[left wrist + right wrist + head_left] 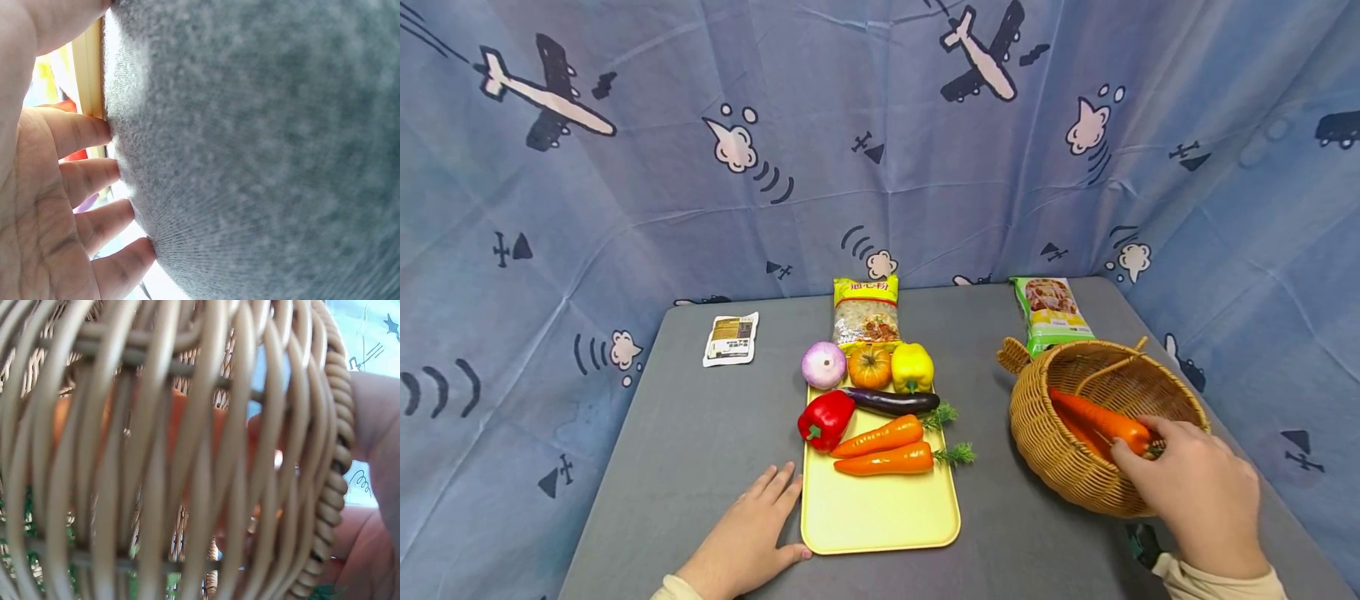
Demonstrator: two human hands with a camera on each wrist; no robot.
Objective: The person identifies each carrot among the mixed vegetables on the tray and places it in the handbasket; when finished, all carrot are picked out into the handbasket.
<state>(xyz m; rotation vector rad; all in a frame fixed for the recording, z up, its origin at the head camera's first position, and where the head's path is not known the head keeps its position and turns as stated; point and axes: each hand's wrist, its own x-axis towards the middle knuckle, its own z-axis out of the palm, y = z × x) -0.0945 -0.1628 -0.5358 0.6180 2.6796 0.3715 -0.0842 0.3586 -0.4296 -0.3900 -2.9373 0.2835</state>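
Carrot (1099, 418) pinched by right hand (1208, 490) might snag wicker basket (1051, 446) below that hand if tilted; left hand (748, 533) lies loosely spread.

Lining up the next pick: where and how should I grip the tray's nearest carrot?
Take the carrot across its thick right end, beside the leaves, probably from above and the near side: it lies crosswise, tapering left, with another carrot behind and bare tray in front.
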